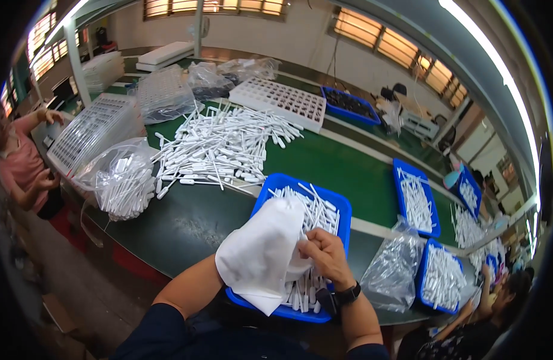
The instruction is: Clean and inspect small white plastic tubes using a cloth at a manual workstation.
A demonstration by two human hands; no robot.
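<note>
A white cloth (261, 240) is draped over my left hand, hiding its fingers; only the left forearm (189, 287) shows, running in under the cloth. My right hand (325, 251) is closed, its thumb and fingers pinched at the right edge of the cloth. Whether a small piece is also between those fingers is hidden. Both hands are over a blue tray (343, 210) filled with white stick-like pieces (312, 210), each with a thin stem and a thicker end. A dark watch (347, 294) is on my right wrist.
Beyond the tray lies a loose pile of the same white pieces (222, 144) on the green table (324, 159). A bag of them (123, 186) sits at left. More blue trays (435, 225) and a clear plastic bag (393, 270) are at right. People (27, 159) work on both sides.
</note>
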